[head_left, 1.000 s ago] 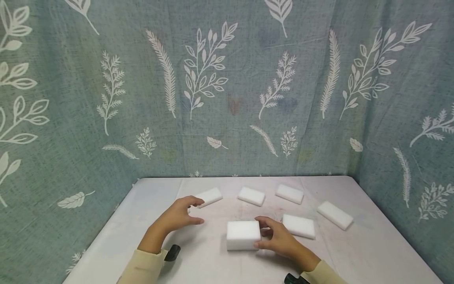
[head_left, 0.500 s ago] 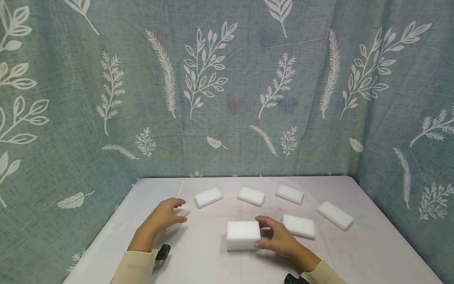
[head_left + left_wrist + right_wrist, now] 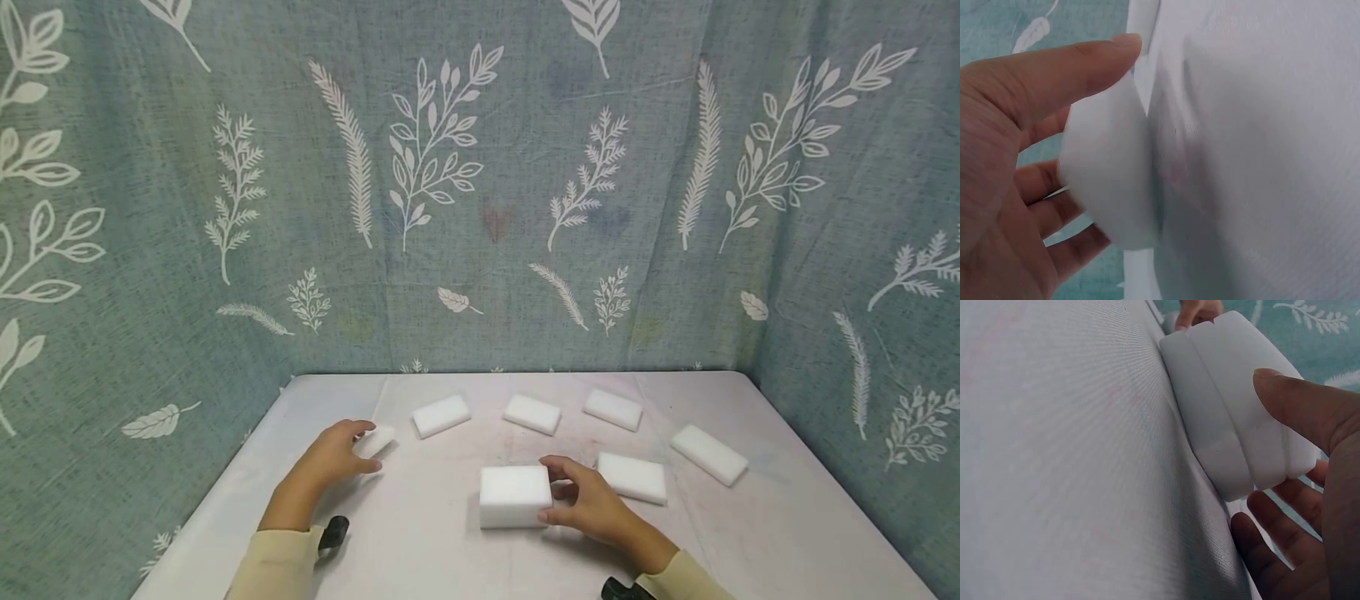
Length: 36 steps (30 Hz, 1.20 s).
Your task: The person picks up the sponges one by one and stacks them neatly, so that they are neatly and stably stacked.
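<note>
While white foam stack [image 3: 513,500] is gripped by right hand [image 3: 588,504], another white oblong slab [image 3: 381,437] is newly gripped by left hand [image 3: 330,454].

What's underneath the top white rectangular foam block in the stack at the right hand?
A white rectangular middle block and a white bottom block, then the pale cloth-covered table. The blocks' touching faces and the cloth directly beneath are covered.

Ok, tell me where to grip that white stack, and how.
I'd grip the stack by its right end, coming from the right, where the right hand is; thumb on the near face, fingers on the far. It sits flat, and the right wrist view shows seams between layers, so a low hold reaching the bottom block should probably keep them together.
</note>
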{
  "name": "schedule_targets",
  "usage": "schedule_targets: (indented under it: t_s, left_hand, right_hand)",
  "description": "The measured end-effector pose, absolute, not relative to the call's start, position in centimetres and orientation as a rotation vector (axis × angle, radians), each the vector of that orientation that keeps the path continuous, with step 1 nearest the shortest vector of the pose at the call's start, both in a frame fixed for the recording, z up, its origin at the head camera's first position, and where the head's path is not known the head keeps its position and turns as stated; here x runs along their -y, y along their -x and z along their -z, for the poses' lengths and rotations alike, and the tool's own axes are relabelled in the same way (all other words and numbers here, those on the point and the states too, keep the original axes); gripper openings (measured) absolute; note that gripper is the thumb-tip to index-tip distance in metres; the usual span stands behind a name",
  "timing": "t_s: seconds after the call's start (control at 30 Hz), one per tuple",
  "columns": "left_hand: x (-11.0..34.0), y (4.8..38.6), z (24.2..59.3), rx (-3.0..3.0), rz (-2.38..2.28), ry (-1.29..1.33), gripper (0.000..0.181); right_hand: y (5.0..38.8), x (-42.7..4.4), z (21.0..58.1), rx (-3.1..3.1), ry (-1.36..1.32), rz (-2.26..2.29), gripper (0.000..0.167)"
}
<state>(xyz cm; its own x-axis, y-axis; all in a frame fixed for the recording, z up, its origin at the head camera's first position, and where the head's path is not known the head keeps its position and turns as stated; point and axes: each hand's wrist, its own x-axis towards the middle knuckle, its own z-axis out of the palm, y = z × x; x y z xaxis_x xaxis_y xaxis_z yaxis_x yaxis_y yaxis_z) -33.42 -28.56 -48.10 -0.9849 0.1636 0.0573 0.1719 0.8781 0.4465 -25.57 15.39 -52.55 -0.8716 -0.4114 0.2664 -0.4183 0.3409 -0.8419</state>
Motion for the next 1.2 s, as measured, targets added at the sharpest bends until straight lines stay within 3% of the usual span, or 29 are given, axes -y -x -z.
schedule_targets:
  t_s: [0.53,1.2]
  left_hand:
    - [29.0,32.8,48.3,3.092,0.757,0.164,0.081]
    - [28.5,32.4,47.0,2.995,0.906,0.260,0.069]
  right_hand:
    - [25.6,-15.4,52.6,2.585,-0.790,-1.600,0.078]
    - [25.6,-15.4,52.4,2.595,-0.781,-1.624,0.078]
